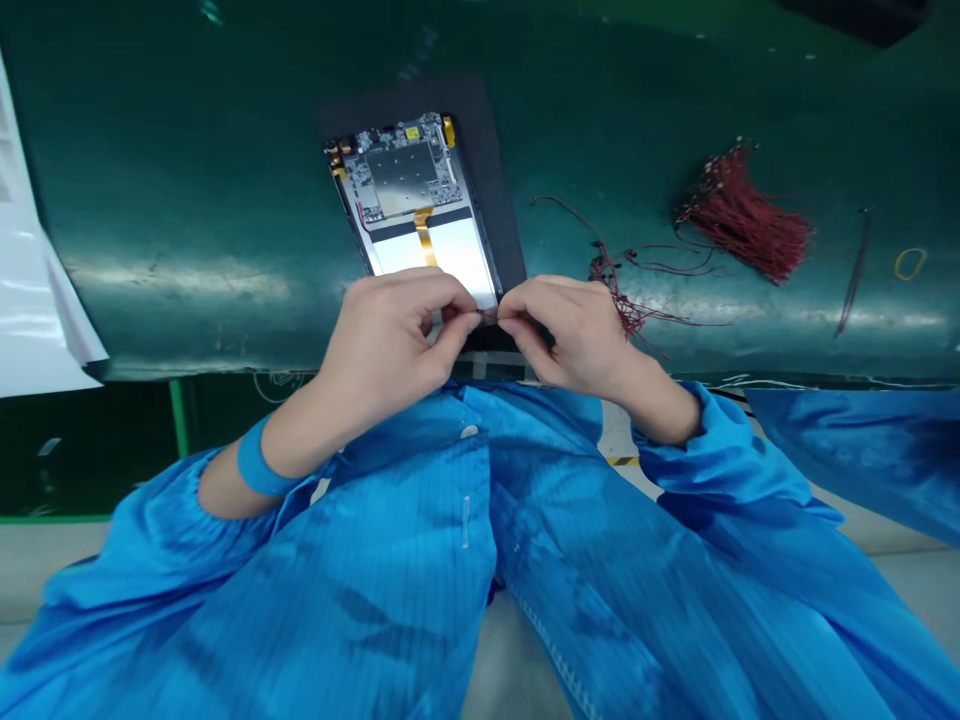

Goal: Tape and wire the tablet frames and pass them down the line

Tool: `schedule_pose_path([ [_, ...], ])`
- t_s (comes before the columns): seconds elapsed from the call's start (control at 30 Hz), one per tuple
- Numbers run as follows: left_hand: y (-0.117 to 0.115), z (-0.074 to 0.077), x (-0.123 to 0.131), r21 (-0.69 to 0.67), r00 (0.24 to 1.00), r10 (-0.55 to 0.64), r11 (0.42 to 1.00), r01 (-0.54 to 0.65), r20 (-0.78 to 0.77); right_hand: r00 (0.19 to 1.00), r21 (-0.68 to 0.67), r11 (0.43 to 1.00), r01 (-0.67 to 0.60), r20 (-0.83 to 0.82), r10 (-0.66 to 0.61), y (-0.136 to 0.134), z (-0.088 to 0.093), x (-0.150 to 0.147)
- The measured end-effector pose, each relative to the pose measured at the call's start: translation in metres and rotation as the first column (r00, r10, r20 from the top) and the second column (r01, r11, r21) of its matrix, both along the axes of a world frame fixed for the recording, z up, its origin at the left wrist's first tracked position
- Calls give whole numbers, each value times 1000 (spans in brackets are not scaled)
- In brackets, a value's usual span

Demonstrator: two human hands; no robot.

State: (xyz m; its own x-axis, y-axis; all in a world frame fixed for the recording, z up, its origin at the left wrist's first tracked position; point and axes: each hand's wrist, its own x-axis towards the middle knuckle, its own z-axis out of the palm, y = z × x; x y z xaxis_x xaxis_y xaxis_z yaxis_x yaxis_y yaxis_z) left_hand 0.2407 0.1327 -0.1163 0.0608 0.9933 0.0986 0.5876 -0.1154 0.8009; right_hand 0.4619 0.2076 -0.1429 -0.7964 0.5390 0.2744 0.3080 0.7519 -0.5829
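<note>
An opened tablet (pixel 401 180) lies on a dark mat (pixel 495 150), its circuit board and silvery battery bare. At its near edge my left hand (pixel 401 335) is closed in a pinch of thumb and forefinger. My right hand (pixel 566 330) pinches the same way, its fingertips almost meeting the left ones. Between the fingertips is something small and dark reddish, too small to name. Both hands cover the near end of the tablet. Just beyond my right hand is a loose tangle of thin red and black wires (pixel 626 305).
A thick bundle of red wires (pixel 750 220) rests on the green work surface (pixel 247 200) to the right. Farther right are dark tweezers (pixel 855 270) and a yellow rubber band (pixel 910 264). White sheets (pixel 37 300) hang over the left edge. A black object (pixel 862 15) stands at the back right.
</note>
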Motion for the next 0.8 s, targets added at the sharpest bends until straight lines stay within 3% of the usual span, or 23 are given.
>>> schedule_pose_path([
  [0.1, -10, -8, -8, 4, 996, 73, 997, -73, -45, 997, -21, 999, 41, 64, -40, -3, -9, -3],
  [0.2, -25, -20, -12, 99, 984, 127, 988, -116, -122, 995, -30, 999, 21, 101, -17, -6, -14, -7],
  [0.4, -47, -45, -8, 329, 969, 132, 943, -57, -210, 972, -99, 995, -23, 229, 45, -13, -9, -13],
  [0.8, -52, -57, -6, 359, 953, 115, 933, -6, -282, 941, -67, 998, 12, 338, 11, -18, -12, -14],
])
